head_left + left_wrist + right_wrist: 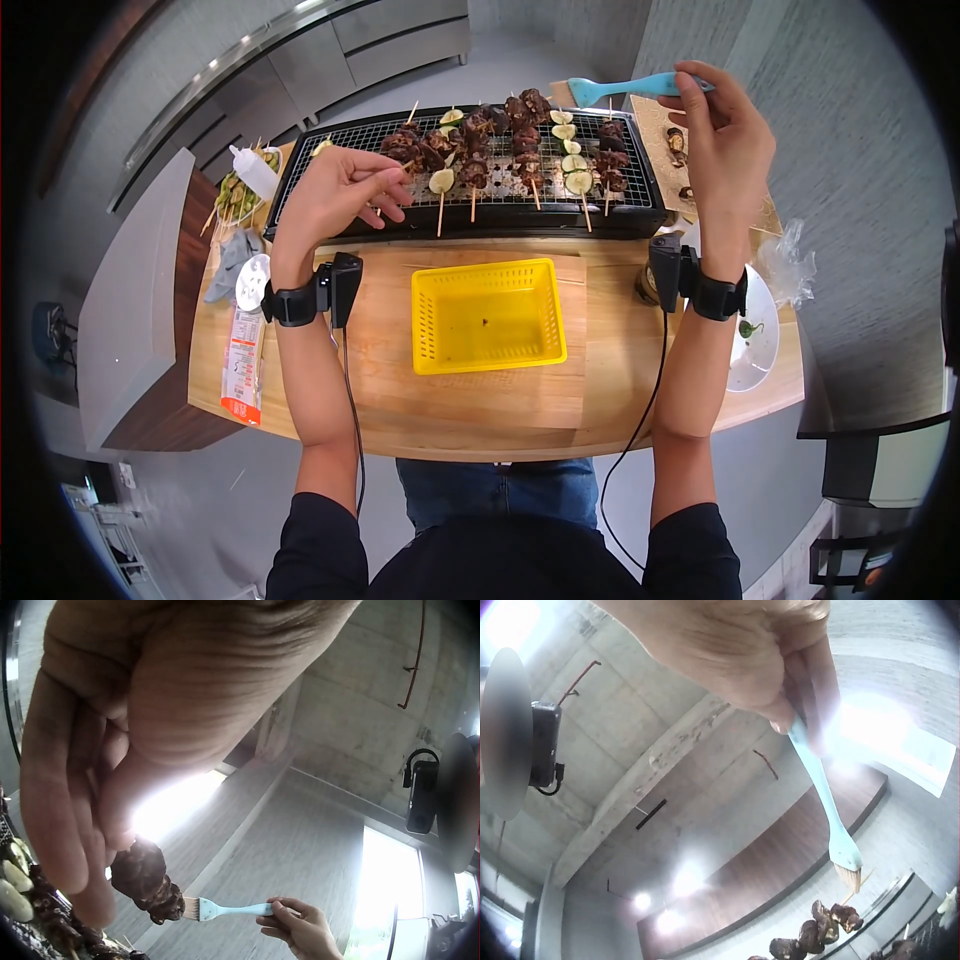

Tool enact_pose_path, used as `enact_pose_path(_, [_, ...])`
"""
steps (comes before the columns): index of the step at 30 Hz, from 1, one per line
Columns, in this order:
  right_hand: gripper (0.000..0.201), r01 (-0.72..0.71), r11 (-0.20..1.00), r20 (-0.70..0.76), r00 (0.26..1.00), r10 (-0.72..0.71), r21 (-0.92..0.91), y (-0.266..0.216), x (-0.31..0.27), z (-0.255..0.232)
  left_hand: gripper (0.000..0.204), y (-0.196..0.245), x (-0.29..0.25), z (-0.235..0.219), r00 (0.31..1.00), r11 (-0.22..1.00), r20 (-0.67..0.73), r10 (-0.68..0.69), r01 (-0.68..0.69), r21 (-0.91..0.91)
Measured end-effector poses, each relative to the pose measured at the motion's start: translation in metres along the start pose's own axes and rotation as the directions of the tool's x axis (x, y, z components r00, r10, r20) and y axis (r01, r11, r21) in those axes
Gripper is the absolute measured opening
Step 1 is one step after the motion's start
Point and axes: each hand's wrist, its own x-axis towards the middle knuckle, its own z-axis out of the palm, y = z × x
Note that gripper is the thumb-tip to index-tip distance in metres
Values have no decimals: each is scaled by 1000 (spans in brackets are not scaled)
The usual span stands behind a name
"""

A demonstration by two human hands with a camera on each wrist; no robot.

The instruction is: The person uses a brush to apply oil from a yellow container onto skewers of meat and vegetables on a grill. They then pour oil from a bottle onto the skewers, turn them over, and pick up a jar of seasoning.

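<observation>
My left hand (345,195) pinches the near end of a skewer of dark meat (484,122), raised slantwise over the grill (400,212). In the left wrist view, the meat (142,876) shows just past the fingertips, and the stick's grip end is hidden by the fingers. A light blue basting brush (640,86) is held by its handle between the thumb and fingers of my right hand (728,140). Its pale bristles (849,877) sit right by the far end of the raised skewer. Several meat and zucchini skewers (578,183) lie across the grill mesh.
A yellow basket (489,367) stands on the wooden table (370,390) before the grill. To the right are a board (650,118) with dark pieces and a white plate (762,350) with a green pepper. Green skewers (235,200), a squeeze bottle (254,172) and a packet (241,370) lie left.
</observation>
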Motion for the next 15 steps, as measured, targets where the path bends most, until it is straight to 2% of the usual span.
enact_pose_path(6, [14, 42, 999, 58, 997, -43, 31, -8, -6, 10, 27, -1, 1, 2, 1000, 1000, -4, -9, 9, 5])
enact_pose_path(15, [13, 93, 995, 71, 993, -96, 44, -13, -8, 15, 28, 0, 1, 1, 1000, 1000, -13, -7, 7, 12])
